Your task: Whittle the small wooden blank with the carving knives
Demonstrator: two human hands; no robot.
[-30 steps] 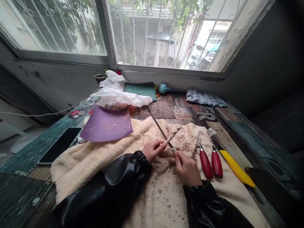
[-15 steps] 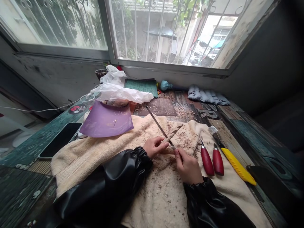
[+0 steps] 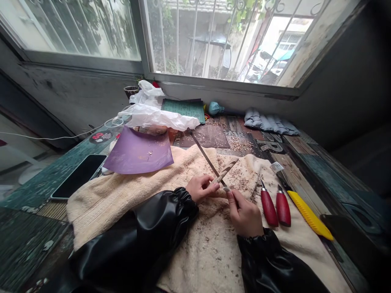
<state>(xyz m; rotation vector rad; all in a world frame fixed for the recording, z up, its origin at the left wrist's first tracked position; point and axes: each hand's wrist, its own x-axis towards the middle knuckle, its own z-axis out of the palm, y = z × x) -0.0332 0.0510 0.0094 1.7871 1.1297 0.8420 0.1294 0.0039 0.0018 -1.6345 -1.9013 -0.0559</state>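
My left hand is closed around a carved wooden stick, whose pointed, brown-streaked end sticks out up and to the right. My right hand grips the near end of a long, thin dark metal file. The file slants away to the far left and crosses the stick, seemingly against it, just beyond my fingers. A pale wooden part shows between the two hands, and its link to the stick is partly hidden. Under both hands lies a beige towel strewn with wood shavings.
Two red-handled carving knives and a yellow-handled saw lie right of my right hand. Purple sandpaper, a phone and a white plastic bag are on the left. Green sandpaper and a grey cushion lie by the window.
The whole view has shifted slightly, so things sit a little farther right. Both hands keep their holds, and the file still crosses the stick at nearly the same place.
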